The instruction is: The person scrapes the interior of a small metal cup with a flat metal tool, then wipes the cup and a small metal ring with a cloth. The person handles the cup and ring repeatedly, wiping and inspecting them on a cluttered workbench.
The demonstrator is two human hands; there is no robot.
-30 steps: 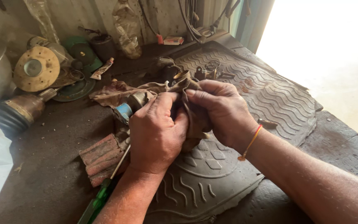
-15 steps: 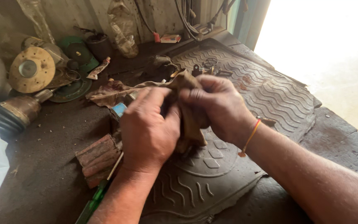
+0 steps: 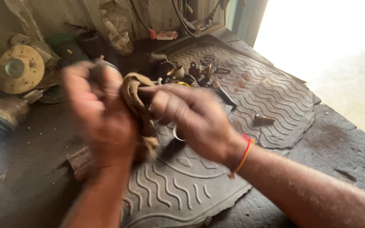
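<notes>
My left hand (image 3: 100, 112) and my right hand (image 3: 191, 118) are both raised above a dark ribbed rubber mat (image 3: 182, 185), blurred by motion. Between them hangs a dirty brown rag (image 3: 138, 105), bunched and gripped by both hands. A thin metal ring (image 3: 177, 134) shows just under my right hand's fingers. Whether a part is wrapped inside the rag cannot be told. A red and yellow thread band sits on my right wrist.
Small metal parts and rings (image 3: 195, 69) lie at the mat's far end, a short bolt-like piece (image 3: 262, 119) to the right. A round tan disc (image 3: 17, 69), a green disc (image 3: 66, 46) and a ribbed boot with shaft (image 3: 1, 116) lie at left. A red block (image 3: 79, 160) sits under my left forearm.
Both hands have lifted off the mat and moved left and up with the rag. The rag came off the bench. The camera view shifted slightly.
</notes>
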